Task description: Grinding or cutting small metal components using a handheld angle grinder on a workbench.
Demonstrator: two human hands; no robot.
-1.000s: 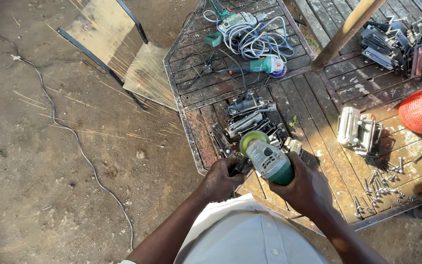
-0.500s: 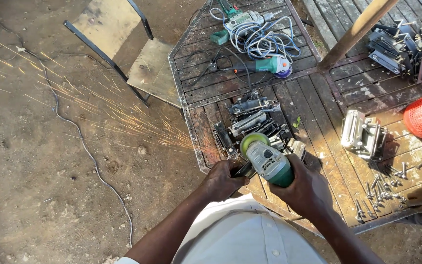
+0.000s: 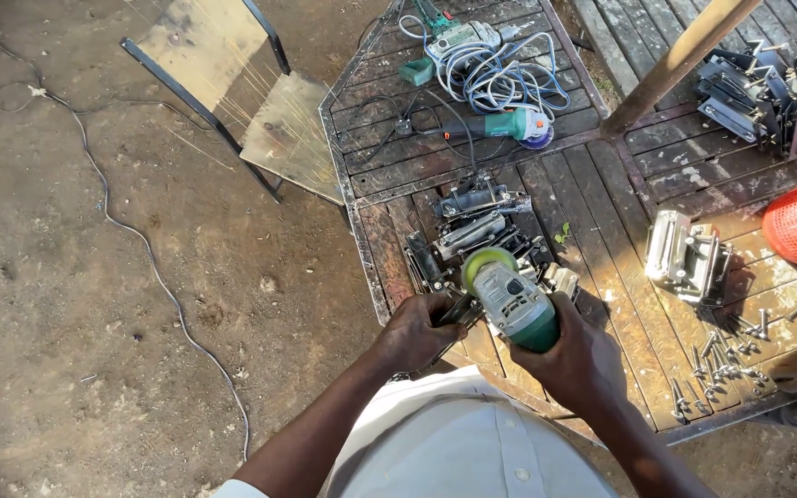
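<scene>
Right hand is wrapped round the green grinder body, a heavy, rigid tool best held there. Left hand pinches a metal part at the bench edge, beside stacked brackets. Bolts lie right.

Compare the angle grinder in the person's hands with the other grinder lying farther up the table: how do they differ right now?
The held angle grinder is gripped by the right hand, its disc end down at the metal parts; the left hand steadies a piece beside it. The idle grinder lies flat on its side, untouched, beside coiled cable. Both have green bodies.
</scene>
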